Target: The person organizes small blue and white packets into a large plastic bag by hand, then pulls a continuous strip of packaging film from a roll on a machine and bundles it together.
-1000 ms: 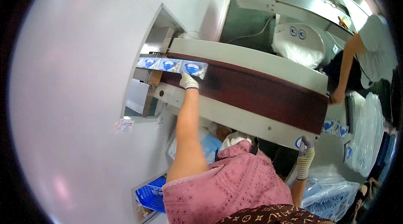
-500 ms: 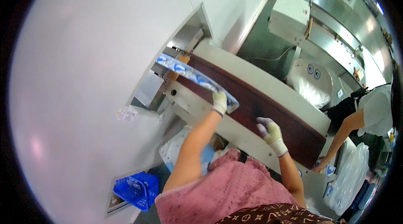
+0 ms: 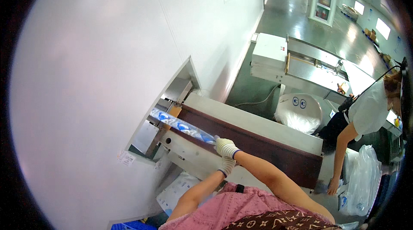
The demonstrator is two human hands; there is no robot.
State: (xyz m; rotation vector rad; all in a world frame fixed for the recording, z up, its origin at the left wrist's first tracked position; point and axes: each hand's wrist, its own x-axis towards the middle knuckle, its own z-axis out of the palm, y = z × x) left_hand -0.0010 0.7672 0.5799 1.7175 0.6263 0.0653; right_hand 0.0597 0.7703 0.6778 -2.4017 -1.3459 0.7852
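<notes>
A long strip of blue-and-white printed plastic packaging [image 3: 183,125] comes out of the wall opening and lies along the dark red conveyor belt [image 3: 258,146]. My right hand [image 3: 226,147], in a striped knit glove, reaches across to the left and is closed on the near end of the strip. Just below it, against the right wrist, is my gloved left hand [image 3: 226,165]. Its fingers are mostly hidden behind the right hand, so what they grip does not show.
A wall opening [image 3: 180,79] with metal guides surrounds the belt's far end. On the right, a co-worker [image 3: 365,109] reaches down beside clear plastic bags [image 3: 361,182]. Beyond the belt stand a white machine [image 3: 269,53] and a plastic-lined round bin [image 3: 299,111]. A blue basket [image 3: 133,225] sits lower left.
My right hand has moved left from above the belt onto the strip's end. The left hand has drawn back toward me, beneath the right. The view has tilted up.
</notes>
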